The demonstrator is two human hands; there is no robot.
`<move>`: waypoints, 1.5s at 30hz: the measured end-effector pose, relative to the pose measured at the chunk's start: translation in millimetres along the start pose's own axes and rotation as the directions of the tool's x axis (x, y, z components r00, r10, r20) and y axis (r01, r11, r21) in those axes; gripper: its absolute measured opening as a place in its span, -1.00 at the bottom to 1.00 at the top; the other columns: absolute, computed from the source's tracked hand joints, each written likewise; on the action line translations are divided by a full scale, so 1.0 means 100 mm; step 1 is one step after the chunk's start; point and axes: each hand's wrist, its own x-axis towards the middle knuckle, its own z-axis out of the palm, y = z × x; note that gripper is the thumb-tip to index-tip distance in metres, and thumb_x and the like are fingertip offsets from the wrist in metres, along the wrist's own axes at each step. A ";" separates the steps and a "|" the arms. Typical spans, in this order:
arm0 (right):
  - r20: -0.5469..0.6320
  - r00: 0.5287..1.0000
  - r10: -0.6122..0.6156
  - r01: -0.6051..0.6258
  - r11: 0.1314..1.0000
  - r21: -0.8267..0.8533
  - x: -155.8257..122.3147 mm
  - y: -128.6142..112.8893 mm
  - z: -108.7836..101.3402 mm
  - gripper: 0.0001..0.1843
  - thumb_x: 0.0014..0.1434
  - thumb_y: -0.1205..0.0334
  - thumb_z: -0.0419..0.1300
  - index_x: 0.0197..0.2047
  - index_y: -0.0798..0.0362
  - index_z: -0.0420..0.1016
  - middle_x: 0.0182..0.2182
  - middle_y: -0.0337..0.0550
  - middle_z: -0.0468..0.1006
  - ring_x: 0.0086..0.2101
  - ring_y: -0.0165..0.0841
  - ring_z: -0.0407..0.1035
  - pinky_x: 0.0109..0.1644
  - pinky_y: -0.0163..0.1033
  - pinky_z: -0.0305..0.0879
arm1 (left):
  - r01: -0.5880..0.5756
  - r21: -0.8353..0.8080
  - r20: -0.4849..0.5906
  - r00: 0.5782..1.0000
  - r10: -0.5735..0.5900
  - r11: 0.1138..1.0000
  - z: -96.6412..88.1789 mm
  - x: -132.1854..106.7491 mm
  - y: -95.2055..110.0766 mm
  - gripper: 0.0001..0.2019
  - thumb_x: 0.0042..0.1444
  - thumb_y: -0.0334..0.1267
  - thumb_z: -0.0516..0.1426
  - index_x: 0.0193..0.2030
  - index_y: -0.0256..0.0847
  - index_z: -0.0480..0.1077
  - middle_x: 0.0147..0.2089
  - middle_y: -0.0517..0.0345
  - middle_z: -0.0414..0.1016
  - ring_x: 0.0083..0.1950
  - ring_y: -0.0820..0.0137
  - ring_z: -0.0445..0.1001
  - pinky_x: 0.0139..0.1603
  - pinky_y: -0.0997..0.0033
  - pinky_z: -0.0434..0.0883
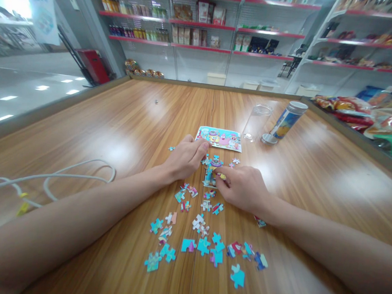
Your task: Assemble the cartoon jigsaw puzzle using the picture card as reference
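Note:
My left hand is closed, its fingertips at the lower left edge of a picture card showing colourful cartoon figures. Whatever those fingers may hold is hidden. Just below the card lies a partly joined jigsaw puzzle, blue with a purple and yellow figure. My right hand pinches a yellowish puzzle piece at the puzzle's right side. Loose pieces lie close by, among them a small piece under the puzzle and a pinkish one to its right.
Several loose blue pieces spread across the near table. Behind my right hand stand a clear plastic jar and a blue tube, with a metal lid between them. A white cable lies left; snack packets are at right.

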 end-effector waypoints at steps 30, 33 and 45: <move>-0.012 0.996 0.093 -0.089 0.977 0.193 0.10 0.17 0.03 -0.78 0.19 0.30 0.15 -0.10 0.13 0.52 -0.26 -0.03 0.60 -0.27 -0.25 0.42 -0.16 -0.19 0.25 | -0.029 0.037 -0.063 0.997 0.031 0.999 0.05 -0.02 -0.02 -0.80 0.28 -0.25 0.09 -0.08 -0.17 0.53 -0.33 0.09 0.54 -0.15 0.26 0.42 -0.07 0.23 0.41; -0.013 0.996 0.086 -0.082 0.979 0.186 0.09 0.17 0.03 -0.77 0.19 0.28 0.16 -0.10 0.14 0.53 -0.29 -0.03 0.59 -0.28 -0.24 0.42 -0.16 -0.19 0.24 | -0.032 0.035 -0.064 0.997 0.034 0.999 0.05 -0.03 -0.02 -0.81 0.27 -0.25 0.10 -0.11 -0.17 0.54 -0.33 0.08 0.52 -0.15 0.28 0.43 -0.08 0.25 0.42; -0.001 0.998 0.061 -0.060 0.990 0.129 0.07 0.14 0.01 -0.84 0.23 0.25 0.12 -0.21 0.11 0.49 -0.34 -0.06 0.57 -0.33 -0.28 0.39 -0.22 -0.20 0.19 | -0.075 -0.018 -0.036 0.997 0.074 0.997 0.04 -0.04 0.02 -0.84 0.24 -0.31 0.14 -0.11 -0.16 0.54 -0.27 0.11 0.54 -0.13 0.30 0.46 -0.06 0.26 0.44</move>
